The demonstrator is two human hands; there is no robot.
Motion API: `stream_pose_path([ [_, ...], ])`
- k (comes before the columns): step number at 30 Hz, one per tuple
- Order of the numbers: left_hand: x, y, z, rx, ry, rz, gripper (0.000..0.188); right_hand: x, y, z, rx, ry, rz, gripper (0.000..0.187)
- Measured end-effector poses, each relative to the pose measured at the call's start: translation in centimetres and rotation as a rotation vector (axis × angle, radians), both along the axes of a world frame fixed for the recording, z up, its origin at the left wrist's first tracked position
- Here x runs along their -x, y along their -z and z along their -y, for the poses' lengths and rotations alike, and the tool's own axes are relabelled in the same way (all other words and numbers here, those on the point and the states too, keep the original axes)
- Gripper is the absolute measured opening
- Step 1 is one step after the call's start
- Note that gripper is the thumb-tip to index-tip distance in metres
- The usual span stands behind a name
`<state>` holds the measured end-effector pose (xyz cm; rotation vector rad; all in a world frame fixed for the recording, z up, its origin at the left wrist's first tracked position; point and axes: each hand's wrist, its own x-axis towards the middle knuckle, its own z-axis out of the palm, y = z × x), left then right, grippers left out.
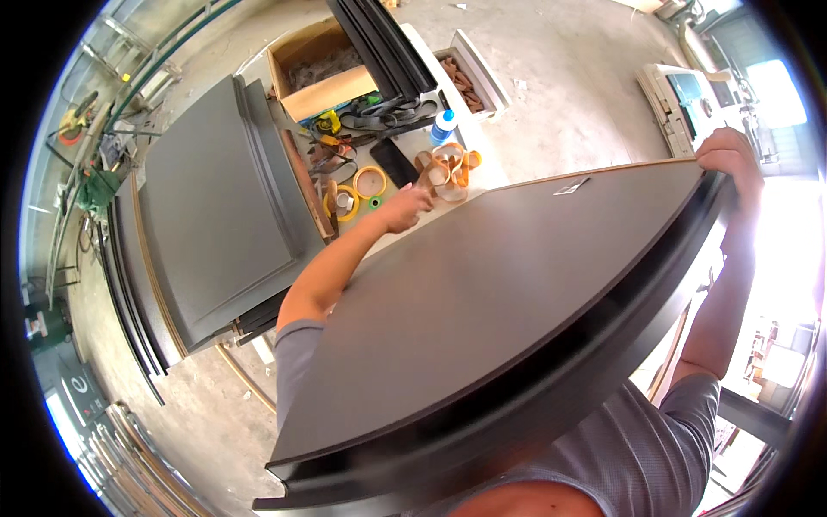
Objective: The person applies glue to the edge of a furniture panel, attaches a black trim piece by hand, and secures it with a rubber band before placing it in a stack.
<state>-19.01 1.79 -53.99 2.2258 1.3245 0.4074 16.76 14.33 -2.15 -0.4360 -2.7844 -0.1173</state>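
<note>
Panel (482, 284) slants before the torso (603, 448), perhaps braced there. I see the left hand (407, 209) half-curled near brown coils (423, 163) on the table (493, 175), too blurred to tell its hold; the right hand (732, 158) grips the panel's far corner, seemingly for steadiness.

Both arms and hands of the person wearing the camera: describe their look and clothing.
The left hand and right hand are ungloved, with bare forearms. A short grey fabric sleeve covers the left upper arm; a matching short sleeve, looking darker, covers the right. They match the grey, finely textured fabric shirt. Motion blur hides finer details of the left fingers.
</note>
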Motion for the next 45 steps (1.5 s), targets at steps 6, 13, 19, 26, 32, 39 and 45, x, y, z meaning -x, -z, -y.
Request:
stream_pose_path([
  [6, 5.5, -19.9, 0.6, 0.146, -0.22, 0.959, 0.015, 4.9, -1.3, 4.2, -0.155, -0.059, 0.135, 0.046],
  [13, 6.8, -30.7, 13.0, 0.331, -0.733, 1.158, 0.032, 13.6, -2.2, 13.2, 0.229, -0.253, 0.163, 0.074],
  [19, 4.4, -25.7, 25.2, 0.011, -1.315, 1.443, 0.039, 16.8, -0.9, 15.0, 0.482, -0.273, 0.089, 0.072],
  [26, 0.0, -20.4, 30.7, -0.002, -1.466, 1.431, 0.053, 14.4, -1.1, 10.8, 0.075, -0.385, 0.09, 0.079],
  [32, -2.8, -14.1, 30.7, -0.055, -1.428, 1.593, 0.059, 10.0, -1.4, 9.0, -0.033, 0.138, 0.033, 0.085],
  [39, -5.5, -10.0, 28.5, 0.02, -1.495, 1.75, 0.056, 7.6, -1.9, 8.4, 0.091, 0.018, -0.028, 0.07],
  [45, -5.7, -9.2, 26.3, -0.065, -1.596, 1.787, 0.052, 6.3, -2.7, 8.4, 0.141, -0.006, -0.052, 0.058],
])
